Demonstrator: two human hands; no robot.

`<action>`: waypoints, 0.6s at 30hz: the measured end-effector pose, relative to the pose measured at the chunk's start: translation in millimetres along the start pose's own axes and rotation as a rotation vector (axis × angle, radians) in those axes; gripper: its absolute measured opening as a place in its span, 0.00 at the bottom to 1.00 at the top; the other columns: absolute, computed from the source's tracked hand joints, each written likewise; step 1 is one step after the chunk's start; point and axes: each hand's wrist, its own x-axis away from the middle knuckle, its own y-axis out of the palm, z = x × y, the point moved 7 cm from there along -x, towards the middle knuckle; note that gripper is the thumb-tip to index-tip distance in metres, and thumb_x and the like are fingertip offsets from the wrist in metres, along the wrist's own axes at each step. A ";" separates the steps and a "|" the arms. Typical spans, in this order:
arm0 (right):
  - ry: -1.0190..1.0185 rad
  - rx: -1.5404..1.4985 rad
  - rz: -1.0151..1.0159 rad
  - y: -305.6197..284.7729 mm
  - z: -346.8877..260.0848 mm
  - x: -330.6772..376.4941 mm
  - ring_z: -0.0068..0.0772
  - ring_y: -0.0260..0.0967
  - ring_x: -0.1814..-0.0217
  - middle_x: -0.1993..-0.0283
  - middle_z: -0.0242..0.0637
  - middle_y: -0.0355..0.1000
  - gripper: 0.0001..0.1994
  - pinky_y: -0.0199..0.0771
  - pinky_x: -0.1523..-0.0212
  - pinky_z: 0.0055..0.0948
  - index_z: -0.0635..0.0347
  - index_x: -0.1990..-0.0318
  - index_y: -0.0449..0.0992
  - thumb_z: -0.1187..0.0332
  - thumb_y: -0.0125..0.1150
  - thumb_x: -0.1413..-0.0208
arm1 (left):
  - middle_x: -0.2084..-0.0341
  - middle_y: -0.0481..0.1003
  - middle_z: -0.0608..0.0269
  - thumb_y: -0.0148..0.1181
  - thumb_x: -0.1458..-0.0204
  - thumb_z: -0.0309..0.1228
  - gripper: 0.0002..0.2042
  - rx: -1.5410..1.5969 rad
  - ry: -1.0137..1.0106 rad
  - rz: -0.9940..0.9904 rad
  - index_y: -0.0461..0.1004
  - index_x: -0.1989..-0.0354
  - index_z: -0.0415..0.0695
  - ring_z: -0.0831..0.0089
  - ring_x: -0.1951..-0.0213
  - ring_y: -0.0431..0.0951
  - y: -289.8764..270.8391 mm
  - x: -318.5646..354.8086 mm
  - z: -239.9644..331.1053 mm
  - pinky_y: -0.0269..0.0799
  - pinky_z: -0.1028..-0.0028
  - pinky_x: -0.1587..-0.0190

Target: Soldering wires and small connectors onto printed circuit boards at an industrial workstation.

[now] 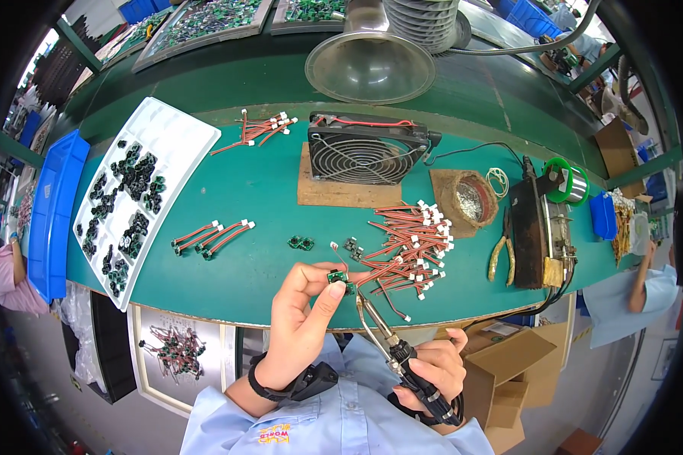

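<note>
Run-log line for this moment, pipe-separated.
left hand: pinching green circuit board | right hand: gripping soldering iron, tip close to board | beyond: wire pile, fan

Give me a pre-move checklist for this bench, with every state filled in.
1. Small green circuit board held: ok, pinched in the left hand.
2. Black-handled soldering tool with metal tip gripped: ok, in the right hand.
3. Tip touching the board: cannot tell; it is close, but contact is unclear.
4. Red and dark wires with white connectors within reach: ok, seemingly, piled just beyond the tool.
5. Square black fan with wire guard running: cannot tell from a still.
6. Tip hot: cannot tell.
</note>
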 end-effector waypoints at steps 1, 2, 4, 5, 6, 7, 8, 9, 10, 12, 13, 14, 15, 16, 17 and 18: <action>0.001 0.002 -0.003 0.2 -0.1 0.4 0.29 0.70 0.65 0.69 0.28 0.73 0.20 0.50 0.45 0.40 0.51 0.63 0.76 0.61 0.73 0.68 | 0.57 0.70 0.53 0.46 0.42 0.24 0.03 0.002 -0.003 0.002 0.60 0.65 0.40 0.61 0.52 0.74 -0.1 0.3 -0.1 0.66 0.69 0.49; 0.001 0.002 -0.002 0.1 -0.1 0.5 0.29 0.70 0.65 0.69 0.28 0.73 0.20 0.50 0.45 0.40 0.51 0.63 0.76 0.61 0.73 0.68 | 0.57 0.70 0.53 0.46 0.42 0.24 0.03 0.002 -0.003 0.001 0.60 0.65 0.40 0.61 0.52 0.74 0.1 0.3 -0.2 0.66 0.69 0.49; -0.003 0.003 0.005 -0.1 0.0 0.6 0.29 0.70 0.65 0.69 0.28 0.73 0.19 0.50 0.45 0.40 0.51 0.63 0.76 0.61 0.73 0.67 | 0.56 0.70 0.53 0.46 0.42 0.24 0.02 -0.008 -0.001 0.000 0.60 0.65 0.40 0.61 0.52 0.74 -0.2 0.6 -0.4 0.66 0.69 0.49; -0.004 0.003 0.008 -0.3 0.0 0.6 0.29 0.70 0.65 0.69 0.28 0.73 0.19 0.50 0.45 0.40 0.51 0.63 0.77 0.61 0.73 0.67 | 0.56 0.70 0.53 0.46 0.43 0.24 0.02 -0.014 -0.001 0.000 0.60 0.65 0.40 0.61 0.52 0.74 -0.1 0.8 -0.6 0.66 0.69 0.49; -0.003 0.003 0.009 -0.5 0.2 0.8 0.29 0.70 0.65 0.69 0.28 0.73 0.19 0.50 0.45 0.40 0.51 0.63 0.77 0.61 0.73 0.67 | 0.56 0.70 0.53 0.46 0.43 0.24 0.02 -0.014 -0.002 -0.001 0.60 0.65 0.40 0.61 0.52 0.74 0.1 0.8 -0.7 0.66 0.69 0.49; -0.006 0.006 0.008 -0.8 0.0 0.7 0.29 0.70 0.65 0.69 0.28 0.73 0.19 0.50 0.45 0.40 0.51 0.63 0.77 0.61 0.73 0.67 | 0.56 0.70 0.53 0.46 0.43 0.24 0.02 -0.013 -0.001 0.000 0.60 0.65 0.40 0.61 0.52 0.74 0.3 0.9 -0.5 0.66 0.68 0.49; -0.009 0.008 0.007 -1.0 -0.2 0.6 0.29 0.70 0.65 0.69 0.28 0.73 0.19 0.50 0.45 0.40 0.51 0.63 0.77 0.61 0.72 0.67 | 0.56 0.70 0.53 0.46 0.43 0.23 0.02 -0.013 -0.001 0.000 0.60 0.65 0.40 0.61 0.52 0.74 0.5 0.9 -0.2 0.66 0.68 0.49; -0.012 0.011 0.006 -1.3 -0.3 0.5 0.28 0.70 0.65 0.69 0.28 0.73 0.19 0.50 0.45 0.40 0.51 0.63 0.77 0.61 0.72 0.67 | 0.56 0.70 0.53 0.46 0.43 0.23 0.02 -0.012 0.000 0.001 0.60 0.65 0.40 0.60 0.52 0.74 0.7 1.0 0.0 0.66 0.68 0.49; -0.012 0.010 0.006 -1.8 -0.1 0.4 0.28 0.70 0.65 0.69 0.28 0.73 0.19 0.50 0.45 0.40 0.51 0.63 0.77 0.61 0.72 0.67 | 0.56 0.70 0.53 0.46 0.43 0.23 0.02 -0.013 -0.001 0.000 0.60 0.65 0.40 0.60 0.52 0.74 1.0 1.1 0.1 0.66 0.68 0.49; -0.012 0.006 0.005 -2.7 0.5 0.3 0.28 0.70 0.65 0.69 0.28 0.73 0.19 0.50 0.45 0.40 0.51 0.63 0.77 0.61 0.72 0.67 | 0.56 0.70 0.53 0.46 0.43 0.23 0.02 -0.009 0.002 0.005 0.60 0.65 0.40 0.60 0.52 0.74 1.5 1.7 0.2 0.66 0.68 0.49; -0.011 0.004 0.004 -3.1 0.8 0.5 0.28 0.70 0.65 0.69 0.28 0.73 0.19 0.50 0.45 0.39 0.50 0.63 0.77 0.62 0.72 0.67 | 0.56 0.70 0.53 0.46 0.43 0.23 0.02 -0.007 0.003 0.007 0.60 0.65 0.40 0.60 0.52 0.74 1.6 2.0 0.1 0.66 0.68 0.49; -0.011 0.003 0.004 -3.8 1.0 0.6 0.28 0.70 0.65 0.69 0.28 0.73 0.19 0.50 0.45 0.39 0.50 0.63 0.77 0.62 0.72 0.67 | 0.56 0.70 0.53 0.46 0.43 0.23 0.02 -0.008 0.003 0.007 0.60 0.65 0.40 0.60 0.52 0.74 1.6 2.0 -0.2 0.66 0.68 0.49; -0.011 0.005 0.001 -4.3 1.0 0.6 0.28 0.70 0.65 0.69 0.28 0.73 0.19 0.50 0.45 0.39 0.50 0.63 0.76 0.62 0.72 0.67 | 0.56 0.70 0.53 0.46 0.43 0.23 0.02 -0.017 0.006 0.001 0.60 0.65 0.40 0.60 0.52 0.74 1.8 1.9 -0.1 0.66 0.68 0.49; -0.013 0.006 -0.002 -4.7 1.1 0.6 0.28 0.71 0.65 0.69 0.28 0.73 0.19 0.50 0.45 0.39 0.50 0.63 0.76 0.62 0.72 0.67 | 0.56 0.70 0.53 0.46 0.43 0.24 0.03 -0.026 0.009 -0.004 0.60 0.65 0.40 0.60 0.52 0.74 2.0 1.8 0.0 0.66 0.68 0.49; -0.014 0.008 -0.004 -5.2 0.9 0.9 0.28 0.71 0.65 0.69 0.27 0.73 0.20 0.50 0.45 0.39 0.50 0.62 0.76 0.62 0.72 0.67 | 0.56 0.70 0.53 0.46 0.43 0.24 0.03 -0.035 0.013 -0.010 0.60 0.65 0.40 0.60 0.52 0.74 2.7 1.8 0.4 0.66 0.68 0.49; -0.013 0.008 -0.003 -5.1 1.7 1.8 0.28 0.71 0.65 0.69 0.27 0.73 0.20 0.50 0.45 0.39 0.50 0.62 0.76 0.62 0.72 0.67 | 0.56 0.70 0.53 0.46 0.43 0.24 0.03 -0.035 0.013 -0.011 0.60 0.65 0.40 0.60 0.52 0.74 3.3 2.0 0.5 0.66 0.68 0.49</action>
